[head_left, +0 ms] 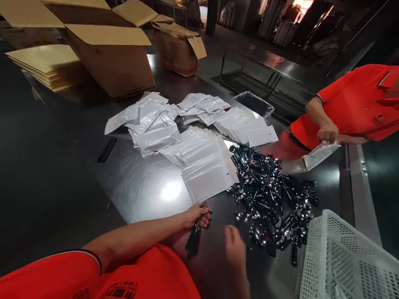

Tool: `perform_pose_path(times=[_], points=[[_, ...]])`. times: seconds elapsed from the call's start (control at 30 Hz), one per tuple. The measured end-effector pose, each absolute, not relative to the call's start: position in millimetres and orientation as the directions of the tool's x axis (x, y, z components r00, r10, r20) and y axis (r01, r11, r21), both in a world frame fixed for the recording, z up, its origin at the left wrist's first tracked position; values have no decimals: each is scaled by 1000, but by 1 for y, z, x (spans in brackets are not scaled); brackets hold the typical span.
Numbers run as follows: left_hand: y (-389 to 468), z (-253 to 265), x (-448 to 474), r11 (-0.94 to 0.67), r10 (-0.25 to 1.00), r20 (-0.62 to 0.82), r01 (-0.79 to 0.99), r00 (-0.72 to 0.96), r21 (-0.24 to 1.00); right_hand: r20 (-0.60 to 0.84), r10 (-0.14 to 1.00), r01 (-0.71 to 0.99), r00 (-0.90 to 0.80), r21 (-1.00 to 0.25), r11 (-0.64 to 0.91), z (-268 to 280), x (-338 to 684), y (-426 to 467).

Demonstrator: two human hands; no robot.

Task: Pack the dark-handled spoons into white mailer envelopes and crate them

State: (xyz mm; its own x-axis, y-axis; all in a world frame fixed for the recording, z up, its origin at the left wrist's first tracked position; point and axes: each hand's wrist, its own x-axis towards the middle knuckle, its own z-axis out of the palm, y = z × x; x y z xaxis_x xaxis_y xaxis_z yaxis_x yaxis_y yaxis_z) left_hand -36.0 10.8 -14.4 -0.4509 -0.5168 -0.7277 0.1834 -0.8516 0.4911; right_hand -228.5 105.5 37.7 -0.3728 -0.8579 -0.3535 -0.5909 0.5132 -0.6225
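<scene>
My left hand (198,216) is closed around a bundle of dark-handled spoons (193,240), whose handles fan downward toward my body. The fingers cover most of the metal ends. To its right, my right hand (235,246) hovers over the table, blurred, and no object shows in it. Beside that hand spreads a large heap of spoons (262,187) with shiny heads and dark handles. Just beyond my left hand lies a fanned row of white padded envelopes (208,170).
More envelopes (149,120) pile up behind. A white perforated basket (314,249) stands at the right front. Cardboard boxes (112,62) sit at the back left. Across the metal table (146,187), a co-worker (355,104) holds an envelope (321,155). A dark object (107,149) lies left.
</scene>
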Motion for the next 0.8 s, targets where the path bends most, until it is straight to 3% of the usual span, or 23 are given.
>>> perform_pose_path(times=[0.13, 0.27, 0.5, 0.8], points=[[11, -23, -31, -852, -518, -753, 169, -406, 495, -291, -785, -705, -547, -346, 620, 45, -297, 66], [18, -30, -29, -848, -524, -731, 186, -438, 497, -330, -796, -780, -507, -216, 587, 39, -321, 49], [24, -35, -25, -833, -541, -686, 197, -487, 517, -370, -824, -788, -429, -292, 542, 42, -325, 36], [22, -40, -24, -837, -518, -695, 126, -499, 533, -377, -739, -651, -558, -353, 672, 15, -298, 21]])
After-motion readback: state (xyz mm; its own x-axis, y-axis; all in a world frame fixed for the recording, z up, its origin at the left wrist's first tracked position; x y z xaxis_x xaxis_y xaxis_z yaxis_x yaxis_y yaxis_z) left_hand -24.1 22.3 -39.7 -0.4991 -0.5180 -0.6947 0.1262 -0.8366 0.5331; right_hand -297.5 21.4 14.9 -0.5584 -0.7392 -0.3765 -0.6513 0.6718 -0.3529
